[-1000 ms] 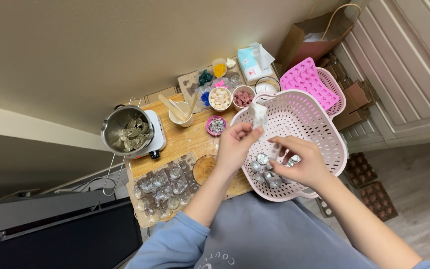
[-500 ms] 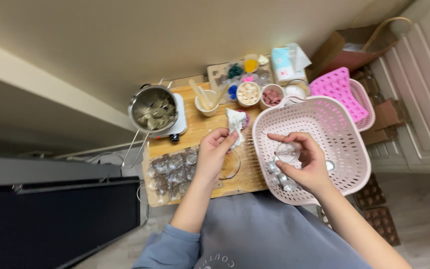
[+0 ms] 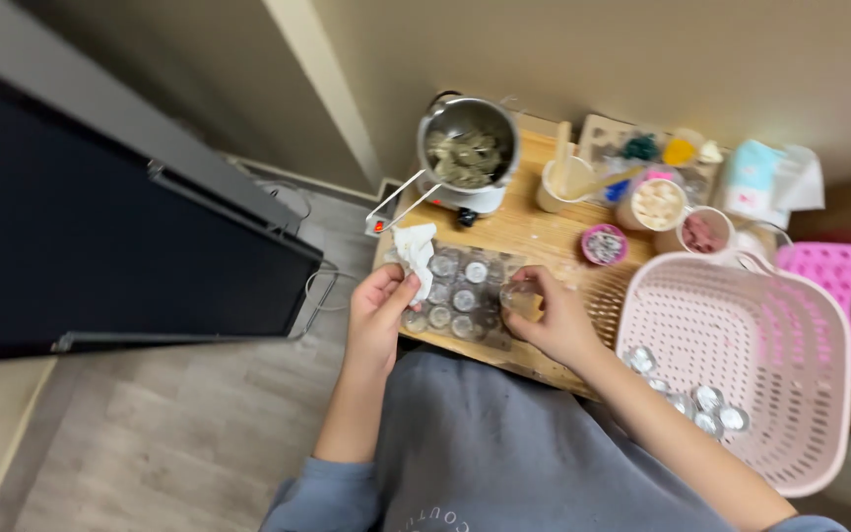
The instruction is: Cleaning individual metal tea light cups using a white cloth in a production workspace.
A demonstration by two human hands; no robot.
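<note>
My left hand (image 3: pixel 378 313) grips a crumpled white tissue (image 3: pixel 414 253) at the left end of a clear plastic tray (image 3: pixel 465 296) of small round cups on a wooden board (image 3: pixel 529 232). My right hand (image 3: pixel 552 317) holds a small clear cup (image 3: pixel 520 297) over the tray's right part. Several more shiny little cups (image 3: pixel 693 394) lie in the bottom of a pink plastic basket (image 3: pixel 741 325) to the right of my right arm.
A metal pot (image 3: pixel 467 150) with grey-green pieces stands on a small white heater at the back. Bowls and jars (image 3: pixel 657 202) of coloured bits, a beige cup with wooden sticks (image 3: pixel 571 180), a pink mould (image 3: pixel 829 268) and a dark screen (image 3: pixel 91 246) at left surround the board.
My right hand has left the pink basket and come over to the clear tray with a small cup. The left hand with the tissue has shifted to the tray's left end. The view swung right.
</note>
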